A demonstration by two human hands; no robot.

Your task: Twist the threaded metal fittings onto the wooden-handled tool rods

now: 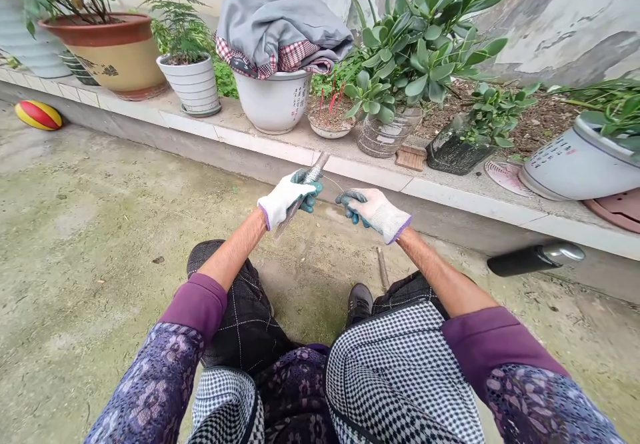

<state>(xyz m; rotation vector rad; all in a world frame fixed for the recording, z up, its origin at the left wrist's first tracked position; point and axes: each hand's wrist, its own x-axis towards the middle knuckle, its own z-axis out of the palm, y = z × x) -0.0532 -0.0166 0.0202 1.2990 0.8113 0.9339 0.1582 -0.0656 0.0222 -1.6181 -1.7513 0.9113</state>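
Observation:
My left hand point(290, 197), in a white and green work glove, is closed round a flat stick point(301, 197) wrapped with thin wire near its upper end. A thin wire point(334, 182) runs from the stick to my right hand point(374, 211), gloved the same way, which pinches the wire's other end. Both hands are held out in front of my knees, close to a tiled ledge point(450, 194). Another short stick point(383, 269) lies on the ground between my feet.
Potted plants line the ledge: a brown pot point(115, 47), a ribbed white pot point(194, 84), a white pot point(274, 101) draped with grey cloth, and a succulent point(425, 37). A wooden brush point(411, 158), a tipped white pot point(575, 161), a black flask point(535, 259) and a striped ball point(39, 115) are nearby.

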